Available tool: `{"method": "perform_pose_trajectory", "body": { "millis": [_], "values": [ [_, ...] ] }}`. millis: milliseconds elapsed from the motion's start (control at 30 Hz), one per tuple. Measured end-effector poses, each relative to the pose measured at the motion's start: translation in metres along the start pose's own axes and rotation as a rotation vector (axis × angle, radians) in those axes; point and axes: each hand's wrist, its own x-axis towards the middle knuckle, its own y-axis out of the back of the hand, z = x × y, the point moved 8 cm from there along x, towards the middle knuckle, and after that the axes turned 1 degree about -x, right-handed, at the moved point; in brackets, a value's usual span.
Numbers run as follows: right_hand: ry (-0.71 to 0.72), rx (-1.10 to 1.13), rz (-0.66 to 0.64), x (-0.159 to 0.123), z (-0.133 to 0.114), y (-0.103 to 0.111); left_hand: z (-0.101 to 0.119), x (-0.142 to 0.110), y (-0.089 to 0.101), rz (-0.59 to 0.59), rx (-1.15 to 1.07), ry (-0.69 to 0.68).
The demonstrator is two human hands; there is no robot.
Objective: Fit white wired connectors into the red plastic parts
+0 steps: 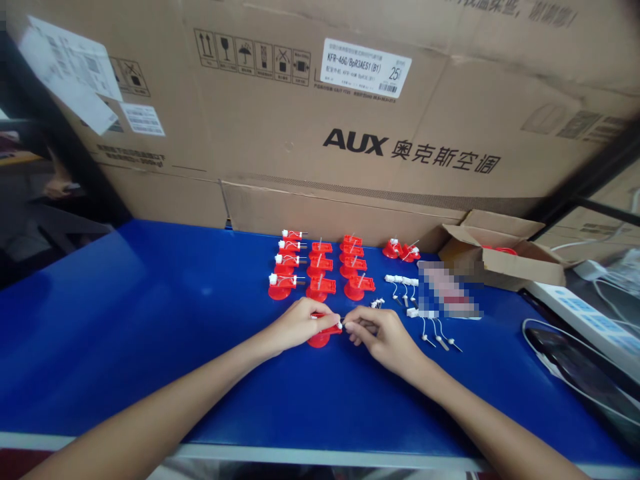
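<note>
My left hand point(303, 328) is closed on a red plastic piece point(319, 339) with a round base, its thumb and fingers covering much of the top. At the right end of this piece shows a small white bit point(341, 325). There the fingertips of my right hand point(376, 331) are pinched together, hiding whatever they may hold. Behind my hands stand rows of similar red pieces. Those in the left row point(280, 285) carry white parts with wires and thin metal rods; the middle point(321, 287) and right point(359, 285) rows show rods only.
Small white motor-like parts with wires and metal tips point(403, 281) lie to the right, with more nearer point(439, 339). Two red pieces point(401, 250) sit by an open cardboard box point(525, 267). A power strip point(585, 317) and dark phone-like object point(565, 360) lie far right.
</note>
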Motion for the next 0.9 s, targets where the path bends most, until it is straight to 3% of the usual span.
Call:
{"method": "perform_pose_trajectory", "body": {
  "millis": [333, 900],
  "values": [
    [0.121, -0.192, 0.065, -0.002, -0.010, 0.002, 0.001, 0.000, 0.000, 0.002, 0.043, -0.020],
    [0.257, -0.317, 0.108, -0.004, -0.025, 0.002, 0.003, 0.001, 0.000, -0.012, 0.081, -0.052]
  ]
}}
